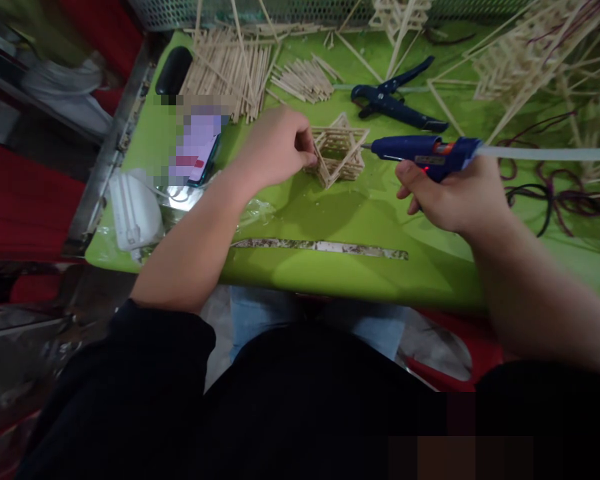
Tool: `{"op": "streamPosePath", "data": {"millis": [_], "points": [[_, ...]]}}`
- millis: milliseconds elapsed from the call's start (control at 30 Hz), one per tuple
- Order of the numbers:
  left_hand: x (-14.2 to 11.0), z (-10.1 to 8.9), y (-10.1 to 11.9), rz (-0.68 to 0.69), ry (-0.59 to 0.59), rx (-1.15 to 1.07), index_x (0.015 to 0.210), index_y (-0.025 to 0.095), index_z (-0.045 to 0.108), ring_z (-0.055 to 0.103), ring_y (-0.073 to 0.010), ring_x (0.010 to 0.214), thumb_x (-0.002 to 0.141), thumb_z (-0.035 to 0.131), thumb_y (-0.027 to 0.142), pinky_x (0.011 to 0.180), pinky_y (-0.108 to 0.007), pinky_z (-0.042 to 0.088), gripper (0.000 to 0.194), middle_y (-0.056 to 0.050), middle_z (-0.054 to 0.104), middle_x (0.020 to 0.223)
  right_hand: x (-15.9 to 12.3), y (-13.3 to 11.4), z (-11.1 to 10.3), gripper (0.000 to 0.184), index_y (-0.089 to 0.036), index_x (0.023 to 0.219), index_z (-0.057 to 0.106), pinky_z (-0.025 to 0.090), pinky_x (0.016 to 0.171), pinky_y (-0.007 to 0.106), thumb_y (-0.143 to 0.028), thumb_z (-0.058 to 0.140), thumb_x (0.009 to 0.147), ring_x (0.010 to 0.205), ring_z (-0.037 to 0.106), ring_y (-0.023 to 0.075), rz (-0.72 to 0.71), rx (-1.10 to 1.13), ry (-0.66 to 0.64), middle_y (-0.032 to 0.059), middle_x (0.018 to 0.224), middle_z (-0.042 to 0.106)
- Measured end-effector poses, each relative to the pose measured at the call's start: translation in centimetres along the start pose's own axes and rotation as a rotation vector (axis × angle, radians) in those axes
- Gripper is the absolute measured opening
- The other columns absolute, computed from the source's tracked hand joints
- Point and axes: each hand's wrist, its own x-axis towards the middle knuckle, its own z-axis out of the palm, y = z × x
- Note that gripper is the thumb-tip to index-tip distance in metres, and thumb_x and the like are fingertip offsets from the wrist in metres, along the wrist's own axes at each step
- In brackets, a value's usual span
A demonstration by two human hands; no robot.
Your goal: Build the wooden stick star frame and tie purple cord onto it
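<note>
A small star-shaped frame of stacked wooden sticks stands on the green table. My left hand pinches its left side between thumb and fingers. In my right hand is a blue hot glue gun, with a long white glue stick running out of its back. The gun's nozzle points left and meets the right edge of the star frame, or comes very close; I cannot tell if it touches. A small red light glows on the gun's side.
Loose sticks and a pile of shorter ones lie behind my left hand. Dark blue cutters rest behind the star. Larger stick structures stand back right. A phone, white adapter and flat strip lie nearer.
</note>
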Motion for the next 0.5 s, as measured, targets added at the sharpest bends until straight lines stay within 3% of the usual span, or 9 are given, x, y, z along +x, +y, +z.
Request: {"op": "streamPosePath", "data": {"millis": [100,233,500], "points": [[-0.1,0.0,-0.1,0.008,0.006,-0.004,0.085,0.036,0.082,0.08,-0.03,0.104,0.089,0.083,0.043,0.099,-0.052,0.063,0.009,-0.004,0.088,0.101,-0.1,-0.2,0.3,0.038,-0.028,0.1,0.086,0.058,0.044,0.038,-0.066,0.092,0.1,0.052,0.066,0.0206,-0.031,-0.136,0.106,0.0064,0.08,0.077],[-0.1,0.1,-0.4,0.064,0.011,-0.014,0.085,0.034,0.083,0.08,-0.0284,0.097,0.09,0.082,0.04,0.095,-0.052,0.062,0.008,-0.004,0.088,0.1,-0.1,-1.0,0.6,0.034,-0.031,0.108,0.087,0.065,0.053,0.046,-0.064,0.091,0.101,0.058,0.068,0.0245,-0.055,-0.077,0.088,0.0079,0.086,0.077],[0.1,0.5,-0.5,0.106,0.045,0.002,0.082,0.03,0.079,0.078,-0.0273,0.088,0.089,0.082,0.032,0.084,-0.049,0.059,0.008,-0.005,0.087,0.095,-0.2,-2.3,0.9,0.044,-0.027,0.09,0.08,0.061,0.055,0.047,-0.069,0.09,0.1,0.055,0.062,0.0213,-0.016,-0.086,0.091,0.0101,0.082,0.074]]}}
